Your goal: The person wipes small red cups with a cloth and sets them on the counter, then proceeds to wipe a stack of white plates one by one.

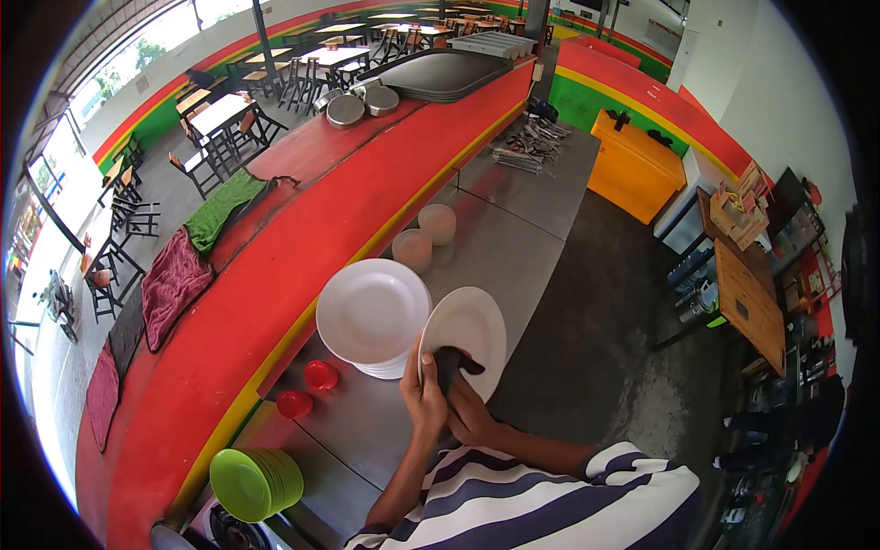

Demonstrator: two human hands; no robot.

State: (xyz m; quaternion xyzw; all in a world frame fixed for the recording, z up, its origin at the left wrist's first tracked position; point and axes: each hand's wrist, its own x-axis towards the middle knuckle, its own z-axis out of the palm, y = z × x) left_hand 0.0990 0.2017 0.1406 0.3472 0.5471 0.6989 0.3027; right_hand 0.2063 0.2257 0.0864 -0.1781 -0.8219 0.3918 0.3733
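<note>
In front of my body, a white plate (469, 323) is tilted up, its lower left rim gripped by my left hand (423, 396). My right hand (468, 410) is closed on a dark cloth (448, 367), which lies against the plate's lower face. Part of the right fingers is hidden behind the cloth. Just left of the held plate, a stack of white plates (374, 310) stands on the metal counter (353, 412).
Two frosted cups (412, 249), two red cups (321, 375) and stacked green bowls (247, 483) stand on the counter. Cutlery (532, 145) lies at its far end. Along the left runs a red ledge (302, 215) bearing cloths (174, 284), round tins (346, 110) and black trays (440, 73).
</note>
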